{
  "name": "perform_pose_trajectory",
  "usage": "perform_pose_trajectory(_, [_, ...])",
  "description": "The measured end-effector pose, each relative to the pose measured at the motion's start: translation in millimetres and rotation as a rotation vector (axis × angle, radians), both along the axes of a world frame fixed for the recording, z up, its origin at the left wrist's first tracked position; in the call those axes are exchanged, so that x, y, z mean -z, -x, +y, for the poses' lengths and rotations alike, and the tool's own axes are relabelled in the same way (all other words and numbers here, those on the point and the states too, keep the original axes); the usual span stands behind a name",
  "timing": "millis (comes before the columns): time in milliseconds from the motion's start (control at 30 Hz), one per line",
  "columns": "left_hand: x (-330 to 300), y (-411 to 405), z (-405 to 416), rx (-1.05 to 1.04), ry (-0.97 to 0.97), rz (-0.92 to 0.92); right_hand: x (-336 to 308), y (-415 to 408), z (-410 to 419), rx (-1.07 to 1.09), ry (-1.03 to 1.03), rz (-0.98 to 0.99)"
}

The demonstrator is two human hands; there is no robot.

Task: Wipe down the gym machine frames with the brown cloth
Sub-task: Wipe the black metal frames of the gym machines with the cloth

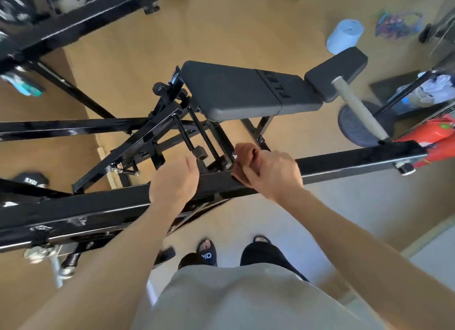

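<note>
Wiping along the long black steel frame beam [357, 161], cloth bunched in the right fist.

Standing over the machine, the person has the right hand [273, 174] clenched around the crumpled brown cloth [242, 161], pressed onto the top of the beam just right of its middle. The beam runs left to right across the person's front, so the coming stroke looks likely to follow that axis. The left hand [173, 179] rests close beside it on the same beam, fingers loosely curled and holding nothing. Beyond, the padded dark grey bench seat [236, 90] lies well apart.
</note>
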State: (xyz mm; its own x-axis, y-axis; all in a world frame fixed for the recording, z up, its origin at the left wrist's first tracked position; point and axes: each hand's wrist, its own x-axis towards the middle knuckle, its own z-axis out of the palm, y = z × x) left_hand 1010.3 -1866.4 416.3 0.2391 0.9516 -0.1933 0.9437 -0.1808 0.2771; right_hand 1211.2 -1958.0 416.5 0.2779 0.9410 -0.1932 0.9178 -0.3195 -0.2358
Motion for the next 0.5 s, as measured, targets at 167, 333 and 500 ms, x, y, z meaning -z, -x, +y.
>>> perform_pose_trajectory(167, [1.7, -4.1, -1.3, -0.062, 0.0, 0.027, 6.2, -84.4, -0.3, 0.13, 0.285, -0.096])
perform_pose_trajectory(333, [7.5, -2.9, -0.5, -0.121, -0.022, 0.027, 6.8, 3.0, 26.1, -0.056, 0.165, 0.075])
perform_pose_trajectory(500, [7.2, -4.3, -1.1, -0.153, -0.034, 0.016, 2.3, 16.4, 21.0, -0.226, 0.05, 0.174])
